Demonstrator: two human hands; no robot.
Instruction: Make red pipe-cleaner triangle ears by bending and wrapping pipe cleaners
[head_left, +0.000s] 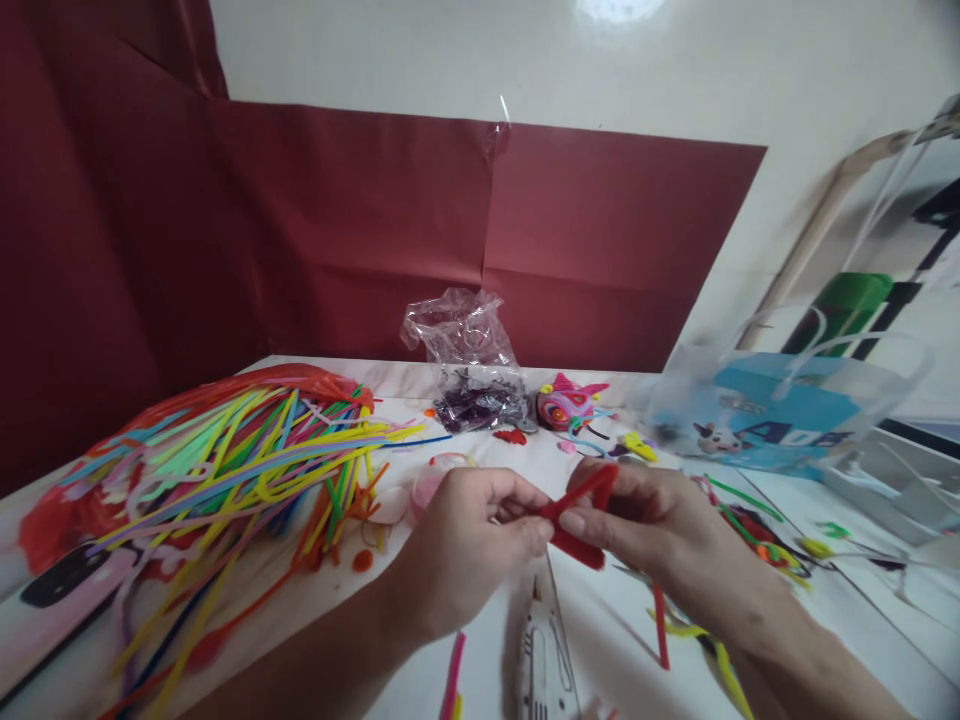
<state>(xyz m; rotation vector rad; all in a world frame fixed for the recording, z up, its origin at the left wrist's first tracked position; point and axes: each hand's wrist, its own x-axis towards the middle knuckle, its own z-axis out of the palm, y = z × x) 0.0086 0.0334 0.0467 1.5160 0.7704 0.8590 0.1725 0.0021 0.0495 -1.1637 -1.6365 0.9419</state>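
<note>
The left hand [469, 535] and right hand [637, 520] met over the white surface [600, 640], each pinching one end of a bent red pipe cleaner [581, 510] — held up clear of the clutter, likely so the folds could be shaped. One big heap of loose pipe cleaners [225, 460] lay within reach at left, one clear bag [469, 360] and one finished pink figure [566, 405] behind — and one glue gun [541, 650] below the hands.

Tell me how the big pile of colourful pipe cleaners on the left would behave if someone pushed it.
The pile of pipe cleaners would probably slide unevenly, since its strands lie loose and splayed. Each strand looks thin and bendable, like the red pipe cleaner folded between both hands, so it likely flexes rather than rolls.
</note>
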